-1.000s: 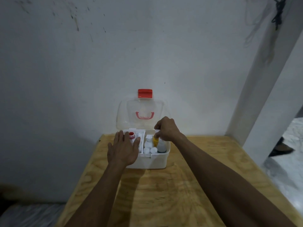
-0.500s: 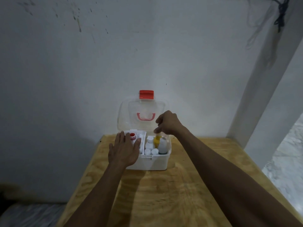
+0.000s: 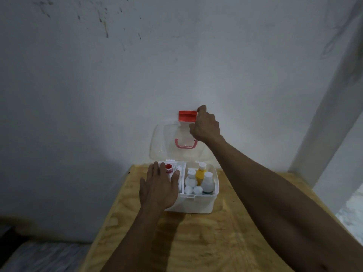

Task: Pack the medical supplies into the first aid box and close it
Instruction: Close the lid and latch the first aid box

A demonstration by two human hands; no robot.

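My left hand (image 3: 160, 186) lies flat, fingers spread, on the white first aid box (image 3: 196, 203); my right hand (image 3: 205, 126) grips the upright clear lid (image 3: 163, 142) beside its red latch (image 3: 187, 116).

A plywood desk (image 3: 206, 242) stands pushed against a pale, scuffed wall (image 3: 137, 75) with dark flecks high on its left part. Right of the desk rises a white pillar (image 3: 334, 124). Below the desk's left edge lies dim grey floor (image 3: 39, 258). The light is weak and bluish.
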